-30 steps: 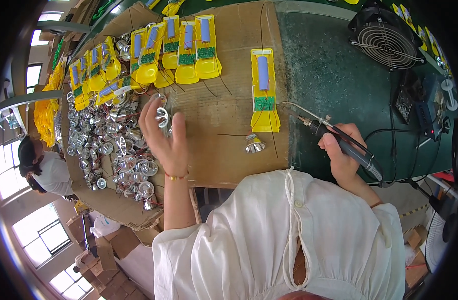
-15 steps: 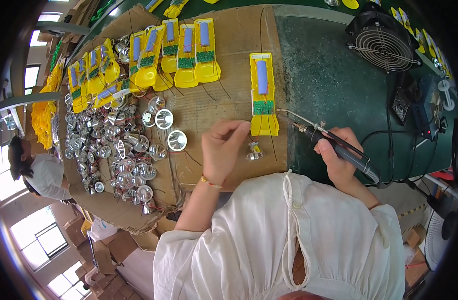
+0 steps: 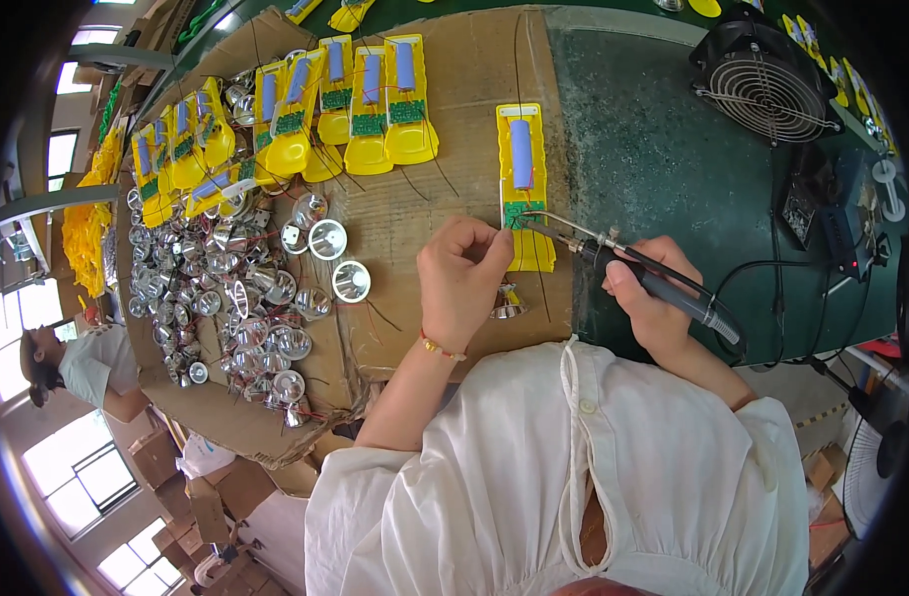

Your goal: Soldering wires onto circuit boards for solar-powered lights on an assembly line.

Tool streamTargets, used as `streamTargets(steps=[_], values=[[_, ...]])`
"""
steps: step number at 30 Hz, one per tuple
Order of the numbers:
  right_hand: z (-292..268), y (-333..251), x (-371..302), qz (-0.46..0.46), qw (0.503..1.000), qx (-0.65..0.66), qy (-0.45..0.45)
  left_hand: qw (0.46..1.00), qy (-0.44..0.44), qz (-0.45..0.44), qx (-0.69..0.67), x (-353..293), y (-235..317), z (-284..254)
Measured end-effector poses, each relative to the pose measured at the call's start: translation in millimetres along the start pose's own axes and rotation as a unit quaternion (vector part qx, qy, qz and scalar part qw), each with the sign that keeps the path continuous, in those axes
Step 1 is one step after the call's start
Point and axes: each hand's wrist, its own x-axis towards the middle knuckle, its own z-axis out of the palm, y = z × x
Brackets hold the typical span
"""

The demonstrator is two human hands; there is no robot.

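Note:
A yellow flashlight housing (image 3: 538, 179) lies upright before me, with a blue cylindrical battery (image 3: 521, 154) and a green circuit board (image 3: 515, 212) in it. My right hand (image 3: 653, 296) is closed round a soldering iron (image 3: 663, 287) that has a thin curved metal feed tube (image 3: 574, 223). The iron's tip and the tube's end are at the circuit board. My left hand (image 3: 464, 273) pinches thumb and forefinger together at the board's lower left edge; what they hold is too small to make out. A silvery reflector cup (image 3: 509, 301) rests just below the housing, partly behind the left hand.
Many loose reflector cups (image 3: 246, 298) with thin wires fill the left of the cardboard (image 3: 454, 119). Several yellow housings (image 3: 385, 149) lie behind them. A black fan (image 3: 767, 89) stands far right, near a dark soldering station (image 3: 842, 233) with cables. A person (image 3: 92, 363) is at the far left.
The iron's tip and feed tube have moved left onto the circuit board. My left hand has shifted slightly up and right to the board's edge.

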Motion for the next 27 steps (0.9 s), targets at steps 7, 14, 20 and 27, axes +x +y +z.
streamTargets(steps=[7, 14, 20, 27], values=[[-4.7, -1.8, -1.0, 0.011, 0.999, 0.044, 0.024, 1.0, 0.007, -0.012, -0.019, 1.8, 5.7, 2.8], [-16.9, -3.4, -4.5, 0.013, 0.997, 0.055, 0.043, 1.0, 0.006, -0.011, 0.016, 0.2, 2.1, -0.1], [-22.7, 0.6, -4.3, 0.022, 0.997, 0.062, 0.047, 0.999, 0.004, -0.006, 0.032, 2.4, 1.0, -0.8], [-43.5, 8.2, -1.8, 0.022, 0.995, 0.048, 0.083, 0.989, -0.103, -0.048, 0.093, 9.2, 3.8, -14.2]])
